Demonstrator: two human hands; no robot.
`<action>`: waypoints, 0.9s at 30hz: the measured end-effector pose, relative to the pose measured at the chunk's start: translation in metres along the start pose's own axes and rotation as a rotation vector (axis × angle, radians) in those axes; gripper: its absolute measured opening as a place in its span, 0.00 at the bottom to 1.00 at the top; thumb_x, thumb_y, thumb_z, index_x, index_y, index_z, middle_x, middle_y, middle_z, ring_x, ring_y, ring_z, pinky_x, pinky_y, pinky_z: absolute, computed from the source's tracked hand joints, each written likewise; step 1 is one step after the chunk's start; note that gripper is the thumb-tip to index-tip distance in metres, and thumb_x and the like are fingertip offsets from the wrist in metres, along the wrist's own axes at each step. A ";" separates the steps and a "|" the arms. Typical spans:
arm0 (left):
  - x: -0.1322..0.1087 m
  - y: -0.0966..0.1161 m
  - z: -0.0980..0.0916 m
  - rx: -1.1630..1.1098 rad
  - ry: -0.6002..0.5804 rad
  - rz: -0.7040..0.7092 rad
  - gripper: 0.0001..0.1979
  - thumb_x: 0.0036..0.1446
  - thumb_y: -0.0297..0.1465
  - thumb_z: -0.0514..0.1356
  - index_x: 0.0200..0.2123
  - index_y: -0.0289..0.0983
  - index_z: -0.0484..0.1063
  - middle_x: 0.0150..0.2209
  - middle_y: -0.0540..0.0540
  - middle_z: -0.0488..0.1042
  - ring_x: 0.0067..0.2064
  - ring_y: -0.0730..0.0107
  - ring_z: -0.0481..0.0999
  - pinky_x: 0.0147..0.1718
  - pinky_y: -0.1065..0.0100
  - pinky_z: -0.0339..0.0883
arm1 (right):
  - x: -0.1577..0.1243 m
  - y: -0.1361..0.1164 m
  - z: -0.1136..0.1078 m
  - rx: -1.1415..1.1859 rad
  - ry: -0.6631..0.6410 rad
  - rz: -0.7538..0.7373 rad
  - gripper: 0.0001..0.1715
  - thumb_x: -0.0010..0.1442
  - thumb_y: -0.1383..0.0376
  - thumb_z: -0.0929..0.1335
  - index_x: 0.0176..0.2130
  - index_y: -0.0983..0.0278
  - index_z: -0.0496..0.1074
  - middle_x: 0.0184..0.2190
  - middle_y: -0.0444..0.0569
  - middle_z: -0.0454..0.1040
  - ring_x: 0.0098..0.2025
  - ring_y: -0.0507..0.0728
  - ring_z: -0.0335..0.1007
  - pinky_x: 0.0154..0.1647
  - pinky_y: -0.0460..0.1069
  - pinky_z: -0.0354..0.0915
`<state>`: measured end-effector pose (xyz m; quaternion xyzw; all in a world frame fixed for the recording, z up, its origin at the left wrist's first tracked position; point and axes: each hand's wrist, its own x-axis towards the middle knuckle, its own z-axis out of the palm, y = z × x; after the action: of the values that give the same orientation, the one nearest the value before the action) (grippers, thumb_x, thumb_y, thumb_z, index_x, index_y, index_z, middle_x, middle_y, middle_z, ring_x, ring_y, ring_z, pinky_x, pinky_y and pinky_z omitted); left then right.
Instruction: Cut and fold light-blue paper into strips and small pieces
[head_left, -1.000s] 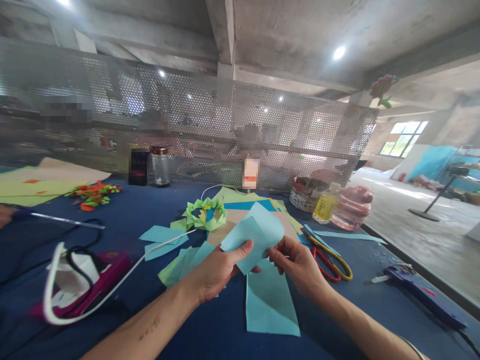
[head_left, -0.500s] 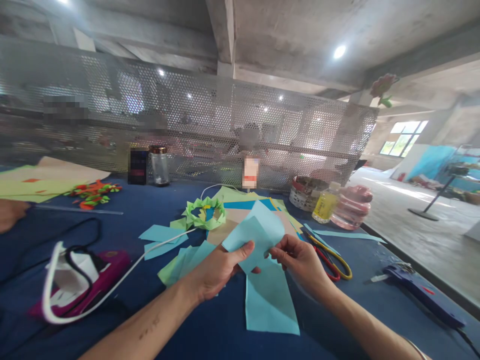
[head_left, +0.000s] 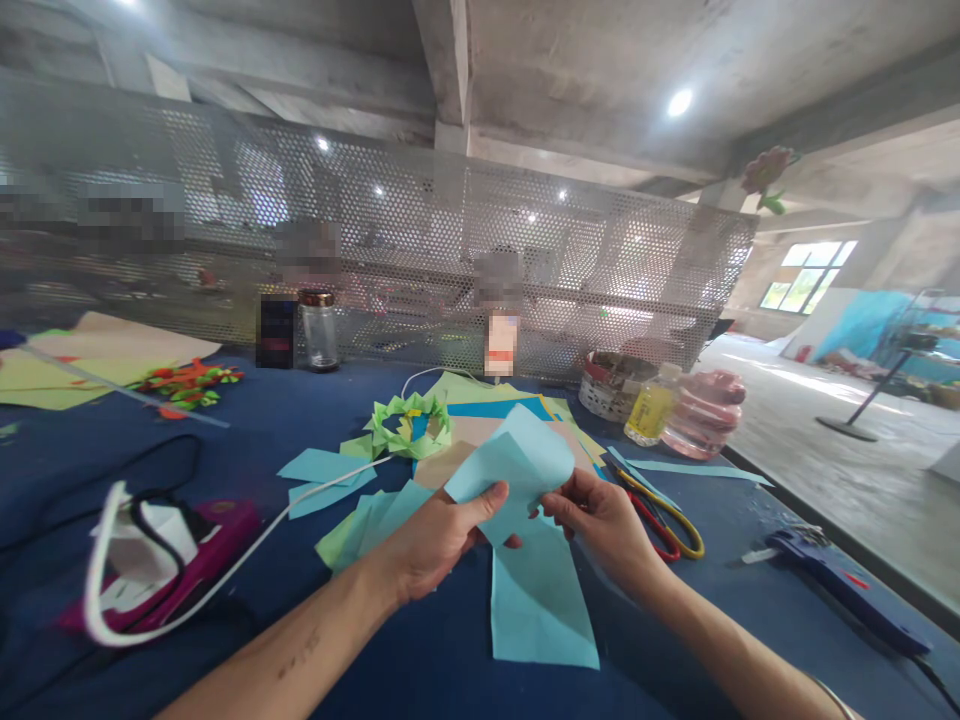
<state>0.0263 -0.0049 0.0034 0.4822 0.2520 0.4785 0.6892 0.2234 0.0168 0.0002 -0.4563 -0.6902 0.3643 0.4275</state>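
A light blue sheet [head_left: 514, 455] is raised between my two hands, its right side curling over. My left hand [head_left: 450, 530] grips its lower left part, thumb on top. At the lower right edge, my right hand [head_left: 592, 510] pinches the same sheet with thumb and fingertips. Beneath them another light blue piece [head_left: 541, 610] lies on the dark blue table. Just beyond is a green folded paper ring [head_left: 411, 427], with beige paper [head_left: 457, 440] beside it. More blue and green pieces [head_left: 386, 520] lie left of my hands.
Scissors [head_left: 667, 520] with red and yellow handles, a blue glue gun [head_left: 847, 590], a yellow-labelled bottle [head_left: 645, 408] and a pink bottle [head_left: 703, 415] are on the right. A magenta power strip [head_left: 225, 540] with a white cable lies left. A perforated screen [head_left: 420, 240] stands behind.
The sheet's right side bulges slightly more to the right, while my hands have barely moved. At the far left, another person's hand has left view and a thin clear stick has tilted.
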 end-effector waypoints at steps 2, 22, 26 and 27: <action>0.000 0.001 0.000 0.006 -0.001 0.000 0.17 0.57 0.37 0.61 0.49 0.38 0.73 0.43 0.41 0.77 0.44 0.56 0.75 0.36 0.62 0.70 | -0.001 0.000 0.000 0.015 -0.017 -0.005 0.16 0.53 0.54 0.71 0.29 0.65 0.71 0.23 0.44 0.73 0.24 0.50 0.61 0.23 0.45 0.60; 0.002 0.000 0.001 0.342 0.110 -0.096 0.18 0.57 0.44 0.57 0.39 0.34 0.70 0.32 0.39 0.79 0.26 0.64 0.77 0.26 0.64 0.70 | 0.020 -0.001 -0.039 0.168 0.319 0.051 0.23 0.50 0.45 0.69 0.30 0.62 0.68 0.26 0.44 0.67 0.24 0.50 0.60 0.24 0.47 0.60; 0.003 0.001 -0.003 0.384 0.144 -0.081 0.16 0.57 0.44 0.57 0.34 0.34 0.69 0.28 0.43 0.77 0.23 0.69 0.74 0.25 0.66 0.69 | 0.025 -0.007 -0.079 -0.233 0.272 0.038 0.22 0.56 0.49 0.64 0.39 0.63 0.71 0.29 0.46 0.70 0.28 0.53 0.63 0.29 0.49 0.61; 0.003 0.002 -0.004 0.383 0.152 -0.074 0.16 0.57 0.44 0.57 0.35 0.35 0.69 0.28 0.43 0.77 0.23 0.69 0.73 0.24 0.67 0.69 | 0.025 -0.007 -0.090 -0.415 0.238 0.053 0.19 0.56 0.51 0.64 0.37 0.62 0.72 0.28 0.46 0.71 0.29 0.54 0.64 0.30 0.49 0.61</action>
<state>0.0235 -0.0006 0.0035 0.5571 0.4073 0.4312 0.5811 0.2985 0.0480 0.0461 -0.5920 -0.6827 0.1697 0.3932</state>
